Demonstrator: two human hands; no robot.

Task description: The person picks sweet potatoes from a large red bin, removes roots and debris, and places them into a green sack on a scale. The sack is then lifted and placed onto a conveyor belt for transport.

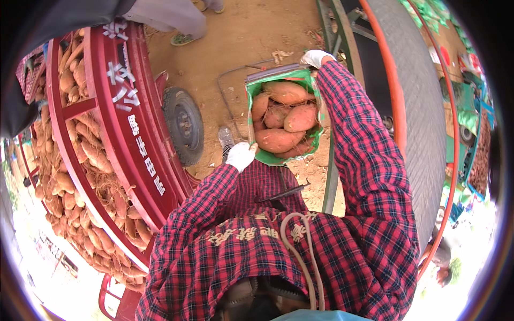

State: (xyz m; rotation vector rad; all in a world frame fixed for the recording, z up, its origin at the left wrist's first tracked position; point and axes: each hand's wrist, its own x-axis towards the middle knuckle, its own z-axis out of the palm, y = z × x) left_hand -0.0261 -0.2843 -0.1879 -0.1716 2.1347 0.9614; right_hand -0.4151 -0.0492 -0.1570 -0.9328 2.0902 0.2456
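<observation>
A green bag (315, 140) stands with its mouth wide, holding several reddish-brown sweet potatoes (278, 140). My left hand (242, 156), in a white glove, grips the bag's rim at the near left corner, its fingers closed. At the far right corner is my right hand (317, 58), also gloved in white, its fingers bent over the rim beside a grey bar (276, 70) along the bag's far edge. Part of the right hand's grip is hidden from above. Roots and a little soil cling to the sweet potatoes.
To the left stands a red truck bed (126, 107) heaped with sweet potatoes (88, 224), above a black wheel (183, 125). A grey conveyor belt (420, 107) with an orange rail (388, 69) runs along the right. A person's leg (176, 18) shows on the dirt ground ahead.
</observation>
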